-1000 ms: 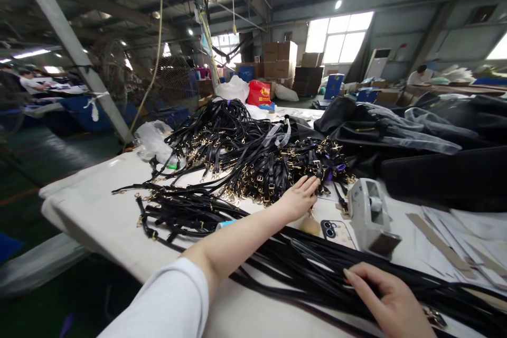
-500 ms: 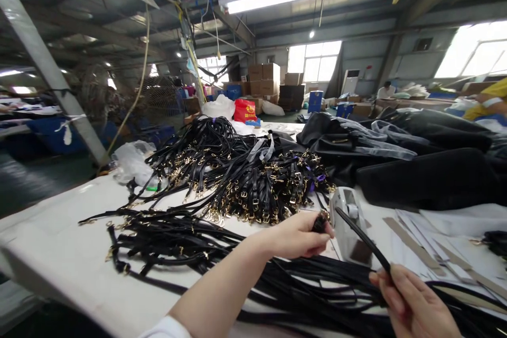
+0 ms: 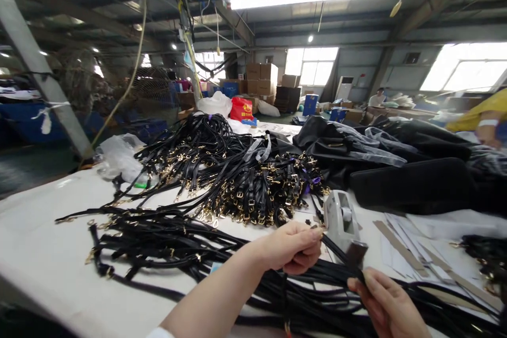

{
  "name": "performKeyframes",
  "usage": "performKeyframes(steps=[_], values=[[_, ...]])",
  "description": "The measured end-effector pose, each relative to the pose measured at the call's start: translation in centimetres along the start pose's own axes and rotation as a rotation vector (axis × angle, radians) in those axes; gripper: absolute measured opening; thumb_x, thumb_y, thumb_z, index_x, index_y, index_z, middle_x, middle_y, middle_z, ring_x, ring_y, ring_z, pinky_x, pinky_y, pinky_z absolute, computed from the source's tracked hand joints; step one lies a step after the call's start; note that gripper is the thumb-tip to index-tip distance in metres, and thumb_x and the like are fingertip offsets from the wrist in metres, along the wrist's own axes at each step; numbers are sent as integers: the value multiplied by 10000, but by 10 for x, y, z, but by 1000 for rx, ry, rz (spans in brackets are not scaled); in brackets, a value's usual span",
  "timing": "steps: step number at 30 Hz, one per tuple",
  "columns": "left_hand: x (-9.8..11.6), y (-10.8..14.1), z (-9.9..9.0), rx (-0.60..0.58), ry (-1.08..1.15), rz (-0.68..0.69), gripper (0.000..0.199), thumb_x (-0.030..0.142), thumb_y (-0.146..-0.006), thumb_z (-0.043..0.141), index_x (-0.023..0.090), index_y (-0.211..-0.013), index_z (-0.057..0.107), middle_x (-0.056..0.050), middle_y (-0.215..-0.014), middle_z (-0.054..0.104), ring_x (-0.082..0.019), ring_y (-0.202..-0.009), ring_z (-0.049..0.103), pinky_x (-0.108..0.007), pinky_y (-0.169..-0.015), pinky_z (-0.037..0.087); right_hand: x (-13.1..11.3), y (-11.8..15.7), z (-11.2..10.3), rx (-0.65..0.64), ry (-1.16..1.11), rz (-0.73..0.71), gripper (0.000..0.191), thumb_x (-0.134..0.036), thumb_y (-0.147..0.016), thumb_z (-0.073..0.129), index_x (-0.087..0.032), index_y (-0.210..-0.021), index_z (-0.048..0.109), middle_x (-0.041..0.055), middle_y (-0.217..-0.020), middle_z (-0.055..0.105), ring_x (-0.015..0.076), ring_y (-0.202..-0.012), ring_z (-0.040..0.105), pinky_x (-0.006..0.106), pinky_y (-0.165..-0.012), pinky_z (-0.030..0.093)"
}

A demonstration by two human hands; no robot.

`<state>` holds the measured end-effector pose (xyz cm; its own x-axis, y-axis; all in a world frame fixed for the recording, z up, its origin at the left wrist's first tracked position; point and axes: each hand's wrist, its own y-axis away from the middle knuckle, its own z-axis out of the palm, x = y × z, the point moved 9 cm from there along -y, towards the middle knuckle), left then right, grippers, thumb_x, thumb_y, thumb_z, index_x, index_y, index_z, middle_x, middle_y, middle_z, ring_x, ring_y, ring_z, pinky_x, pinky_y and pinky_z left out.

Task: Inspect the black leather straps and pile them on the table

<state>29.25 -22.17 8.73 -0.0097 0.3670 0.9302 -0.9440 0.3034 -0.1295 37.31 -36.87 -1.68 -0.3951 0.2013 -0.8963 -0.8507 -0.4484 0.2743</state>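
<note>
A black strap (image 3: 336, 247) stretches between my two hands. My left hand (image 3: 297, 245) pinches its end, fingers curled, near the middle of the view. My right hand (image 3: 390, 298), at lower right, is closed on the strap further along. Below my left hand a black strap end (image 3: 284, 301) hangs with a gold-coloured fitting at its tip. Long black straps (image 3: 166, 243) lie under and around both hands. Just behind the stretched strap stands a grey tape dispenser (image 3: 335, 211).
A big heap of black straps with gold buckles and clasps (image 3: 253, 190) lies beyond my hands on the white table (image 3: 47, 253). Black bags (image 3: 412, 182) are piled at right, above paper strips (image 3: 400, 240). A person in yellow (image 3: 483, 113) is at far right.
My hands have come closer together, and the strap's free end is now in my left hand. My right hand has shifted left. The view has turned slightly right.
</note>
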Motion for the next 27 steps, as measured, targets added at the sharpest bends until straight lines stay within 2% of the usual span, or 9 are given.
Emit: performKeyframes(steps=[3,6,8,11,13,19,21,24,27], values=[[-4,0,0,12,32,-1,642,703,-815,583,206,-540,283,103,-437,224,-22,-336,131,-135,-272,111,-6,4,18,-181,27,-112,414,-502,-673,862,-142,-649,660,22,-602,610,14,-428,274,135,-392,245],[-12,-1,1,6,94,2,656,735,-780,593,212,-546,275,113,-427,199,-18,-331,106,-138,-270,92,-8,8,33,-304,74,-170,455,-537,-724,817,-123,-640,648,-2,-555,546,11,-430,200,174,-408,106],[-17,-3,3,-10,114,14,663,751,-760,601,213,-548,274,118,-420,193,-14,-326,90,-140,-266,85,-10,8,37,-319,94,-200,472,-543,-717,819,-113,-625,649,-22,-510,491,12,-427,185,191,-421,83],[-21,-7,6,-5,85,40,679,762,-742,611,210,-533,276,115,-406,207,-8,-310,100,-142,-259,91,-15,8,39,-304,92,-242,458,-530,-737,810,-110,-637,657,-17,-520,513,17,-437,181,200,-431,93],[-21,-8,1,58,39,47,686,761,-729,629,208,-531,276,115,-405,213,-5,-308,113,-139,-262,100,-17,9,38,-299,79,-255,453,-536,-742,803,-113,-655,666,-2,-549,554,20,-441,187,204,-431,95],[-3,-3,-30,362,-136,70,634,732,-735,651,200,-609,331,116,-474,247,-16,-369,158,-118,-293,141,-23,13,37,-305,45,-277,434,-543,-740,796,-118,-717,708,28,-621,627,19,-428,200,209,-417,99],[-6,-3,-28,325,-152,37,645,735,-738,644,200,-590,316,113,-470,237,-13,-380,133,-119,-304,104,-24,13,38,-307,46,-273,433,-543,-733,799,-118,-716,715,24,-602,619,24,-427,201,211,-414,96],[-14,-4,-15,190,-156,-16,664,735,-740,641,200,-551,297,106,-432,231,-8,-362,129,-131,-311,78,-23,12,39,-312,62,-271,440,-548,-731,796,-113,-710,726,23,-584,611,28,-428,209,214,-419,106],[-16,-3,-7,159,-126,-27,659,712,-707,692,198,-547,312,113,-419,216,-7,-351,126,-140,-313,89,-22,10,39,-307,97,-275,430,-536,-741,792,-110,-713,737,21,-579,608,35,-441,236,214,-432,133]])
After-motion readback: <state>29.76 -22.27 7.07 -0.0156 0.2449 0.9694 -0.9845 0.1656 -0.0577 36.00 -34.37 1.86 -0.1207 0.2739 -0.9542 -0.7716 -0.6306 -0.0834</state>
